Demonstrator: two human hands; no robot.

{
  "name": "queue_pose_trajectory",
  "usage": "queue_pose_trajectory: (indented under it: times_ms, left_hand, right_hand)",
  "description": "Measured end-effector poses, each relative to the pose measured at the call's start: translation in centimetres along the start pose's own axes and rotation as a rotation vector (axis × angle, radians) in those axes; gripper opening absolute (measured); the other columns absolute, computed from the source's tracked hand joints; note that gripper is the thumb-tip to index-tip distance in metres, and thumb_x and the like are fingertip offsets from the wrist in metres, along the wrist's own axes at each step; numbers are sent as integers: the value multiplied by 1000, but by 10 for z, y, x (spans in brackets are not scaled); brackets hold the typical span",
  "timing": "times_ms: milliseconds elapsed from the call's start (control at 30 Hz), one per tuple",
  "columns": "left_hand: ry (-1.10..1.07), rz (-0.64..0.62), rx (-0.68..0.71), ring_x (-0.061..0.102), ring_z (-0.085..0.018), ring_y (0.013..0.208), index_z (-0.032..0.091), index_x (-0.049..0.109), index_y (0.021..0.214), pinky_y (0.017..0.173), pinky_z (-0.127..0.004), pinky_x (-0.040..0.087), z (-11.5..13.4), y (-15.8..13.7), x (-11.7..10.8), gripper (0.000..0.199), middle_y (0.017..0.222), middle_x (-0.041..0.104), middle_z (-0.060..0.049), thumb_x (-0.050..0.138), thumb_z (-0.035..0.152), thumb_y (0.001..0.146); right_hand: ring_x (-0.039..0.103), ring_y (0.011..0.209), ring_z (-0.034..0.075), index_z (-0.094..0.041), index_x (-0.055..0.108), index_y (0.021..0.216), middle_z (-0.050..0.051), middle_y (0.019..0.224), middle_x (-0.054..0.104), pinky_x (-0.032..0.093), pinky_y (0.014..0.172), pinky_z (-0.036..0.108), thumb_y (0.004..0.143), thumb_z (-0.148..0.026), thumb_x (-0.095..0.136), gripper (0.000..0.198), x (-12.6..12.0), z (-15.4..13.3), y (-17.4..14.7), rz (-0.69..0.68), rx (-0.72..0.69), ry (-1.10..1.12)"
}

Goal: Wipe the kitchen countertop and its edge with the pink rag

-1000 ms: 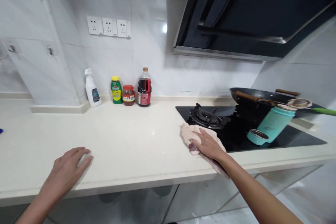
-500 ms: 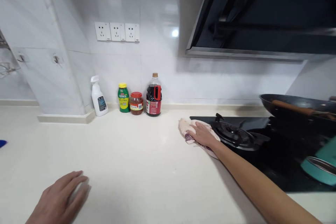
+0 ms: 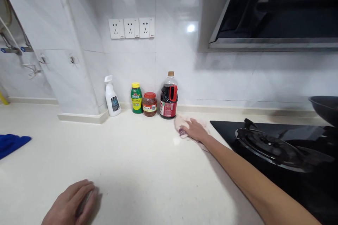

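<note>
My right hand (image 3: 194,130) lies spread and pressed down on a pale pink cloth (image 3: 180,123) with a dark purple patch, on the white counter (image 3: 142,168). The cloth is just in front of and to the right of a large soy sauce bottle (image 3: 169,98), left of the black gas stove (image 3: 221,130). Part of the cloth is hidden under the hand. My left hand (image 3: 72,202) rests at the near left of the counter, fingers loosely bent, thumb apart, holding nothing.
Along the wall stand a white spray bottle (image 3: 112,98), a green squeeze bottle (image 3: 136,100) and a red-lidded jar (image 3: 149,104). A blue cloth (image 3: 13,144) lies at the left edge. On the right are a burner (image 3: 269,147), a wok (image 3: 326,109) and a range hood (image 3: 277,10) overhead.
My right hand has slid the pink cloth left, off the stove's edge and closer to the soy sauce bottle. The view has swung left, bringing more of the blue cloth into sight.
</note>
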State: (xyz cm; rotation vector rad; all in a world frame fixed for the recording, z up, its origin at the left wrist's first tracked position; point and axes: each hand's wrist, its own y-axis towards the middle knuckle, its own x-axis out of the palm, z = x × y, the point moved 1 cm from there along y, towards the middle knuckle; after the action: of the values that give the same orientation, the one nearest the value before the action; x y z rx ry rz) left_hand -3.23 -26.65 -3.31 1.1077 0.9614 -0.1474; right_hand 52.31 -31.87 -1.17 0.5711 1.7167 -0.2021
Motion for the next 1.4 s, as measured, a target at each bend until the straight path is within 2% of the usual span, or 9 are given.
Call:
queue_pose_trajectory:
  times_ms: [133,267,367,500,633,867,1067,1200,1400]
  left_hand:
    - [-1,-25,-20,76,-26,94,29,75,99,79,-37,65,6,4,-6,35,105,79,-7,55,57,92]
    - [-27,-13,-25,75,-24,94,27,74,97,82,-36,63,3,2,-3,35,104,78,-7,52,53,94]
    - [-42,-7,-21,74,-24,94,25,73,96,85,-37,61,0,2,1,34,102,78,-7,52,51,95]
    - [-53,-16,-29,73,-24,93,24,72,95,85,-35,59,1,5,-1,31,99,77,-7,50,47,96]
    - [-61,-60,-65,73,-23,92,24,71,92,83,-35,58,9,9,-8,30,98,77,-7,47,43,95]
    - [-97,-106,-78,72,-26,101,24,73,94,90,-40,57,11,10,-8,34,106,77,-9,47,45,94]
    - [-136,-167,97,71,-24,111,29,77,102,94,-34,58,-21,-5,-16,32,121,75,-7,55,51,93]
    - [-26,-227,177,63,-28,126,34,76,113,106,-38,52,-72,-11,-38,34,137,69,-6,62,54,90]
    - [23,-287,140,54,-28,139,43,70,128,117,-39,42,-122,-11,-68,40,147,62,1,63,48,88]
  right_hand:
    - [19,152,35,-15,41,156,15,165,24,19,123,47,101,-67,37,75,12,-75,-18,-64,-140,42]
    - [17,153,25,-32,45,154,1,167,22,14,124,38,101,-69,42,66,19,-121,-52,-143,-329,72]
    - [18,153,25,-34,44,154,0,167,23,11,125,45,102,-68,38,62,12,-107,-65,-137,-281,62]
    - [23,150,38,-21,45,154,15,164,27,15,119,63,104,-63,30,67,-13,-47,-72,-52,3,-13]
    - [28,147,40,-22,48,151,14,160,34,22,117,64,103,-62,30,64,-29,-4,-104,7,145,-93]
    - [15,153,38,-30,44,155,10,167,19,18,121,66,100,-69,33,68,-12,-6,-234,27,148,-131]
    - [9,154,33,-44,41,155,-4,167,13,12,125,65,96,-76,40,67,-4,-12,-330,-18,-61,8]
    - [11,154,34,-41,42,155,-2,167,14,13,125,64,96,-74,42,67,-7,-23,-306,-53,-89,20]
    - [19,152,39,-33,44,155,10,166,23,20,119,66,98,-71,38,69,7,-71,-180,-25,52,-74]
